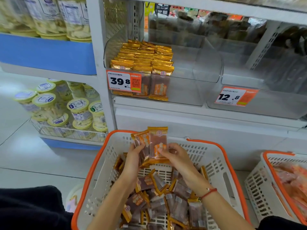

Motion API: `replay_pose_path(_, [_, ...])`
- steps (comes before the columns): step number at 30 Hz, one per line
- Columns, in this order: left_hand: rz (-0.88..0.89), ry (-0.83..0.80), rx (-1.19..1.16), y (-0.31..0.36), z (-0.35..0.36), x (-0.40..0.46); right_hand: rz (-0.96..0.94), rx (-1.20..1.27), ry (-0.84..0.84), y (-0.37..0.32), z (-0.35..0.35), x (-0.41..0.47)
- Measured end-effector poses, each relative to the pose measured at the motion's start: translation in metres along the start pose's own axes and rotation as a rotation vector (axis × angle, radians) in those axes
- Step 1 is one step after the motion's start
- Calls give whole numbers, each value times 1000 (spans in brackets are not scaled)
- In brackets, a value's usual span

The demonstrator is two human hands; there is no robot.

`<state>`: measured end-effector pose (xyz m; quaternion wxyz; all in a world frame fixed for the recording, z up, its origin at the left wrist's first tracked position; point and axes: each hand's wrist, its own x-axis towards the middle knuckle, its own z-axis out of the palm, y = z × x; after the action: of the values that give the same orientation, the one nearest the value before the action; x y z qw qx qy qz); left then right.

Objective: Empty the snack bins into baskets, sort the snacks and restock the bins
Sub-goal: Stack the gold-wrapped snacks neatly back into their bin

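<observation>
Both hands hold a small stack of gold-edged brown snack packets [152, 143] upright above a white basket with an orange rim [93, 176]. My left hand [134, 156] grips the stack's left side and my right hand [174, 155] pinches its right side. Several more of the same packets [166, 196] lie loose in the basket. On the shelf above, a clear bin [186, 90] with a 39.8 price tag [123, 82] has gold packets [142, 58] packed in its left part; its right part shows nothing.
A second clear bin [259, 103] tagged 12.8 stands to the right. Another orange-rimmed basket [259, 188] with pinkish packets sits at the far right on the floor. Jars with yellow lids [78, 110] fill the left shelving, and dark clothing [29, 208] is at the lower left.
</observation>
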<state>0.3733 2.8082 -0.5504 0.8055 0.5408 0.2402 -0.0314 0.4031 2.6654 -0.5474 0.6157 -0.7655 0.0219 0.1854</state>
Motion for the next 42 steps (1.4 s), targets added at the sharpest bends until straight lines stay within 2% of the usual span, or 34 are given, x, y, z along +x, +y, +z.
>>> replay_pose_path(3, [45, -6, 37, 8, 11, -2, -77, -151, -66, -1, 2, -4])
replay_pose_path(7, [59, -44, 143, 11, 18, 0, -125, -144, -147, -5, 6, -9])
replay_pose_path(10, [56, -62, 171, 16, 14, 2, -169, -171, -93, -6, 7, -10])
replay_pose_path(12, [-8, -136, 82, 21, 7, 2, -137, -45, -17, -8, 1, -8])
replay_pose_path(16, [-68, -272, -126, 32, -5, 4, -40, 428, -70, -14, -24, 3])
replay_pose_path(18, [-72, -279, -153, 37, -6, 5, -32, 579, -131, -18, -35, 5])
replay_pose_path(21, [-89, -220, -73, 40, -9, 9, -32, 640, -207, -17, -46, 6])
replay_pose_path(24, [-84, -142, 193, 44, -15, 13, -26, 512, -335, -20, -59, 6])
replay_pose_path(26, [-117, -143, 339, 50, -22, 13, -10, 319, -441, -27, -70, 4])
replay_pose_path(28, [-188, -219, 430, 56, -27, 9, -1, 81, -510, -35, -79, 2])
replay_pose_path(31, [-292, -429, 566, 57, -27, 2, 21, -169, -605, -46, -81, -2])
replay_pose_path(33, [-347, -584, 640, 54, -23, -2, 10, -217, -582, -46, -74, -1])
replay_pose_path(35, [-385, -678, 617, 48, -19, -4, -22, -208, -479, -40, -66, 3])
replay_pose_path(38, [-413, -662, 487, 40, -21, -3, -40, -109, -366, -34, -54, 4])
replay_pose_path(42, [-422, -720, 420, 34, -25, 1, -26, -53, -356, -39, -50, 5])
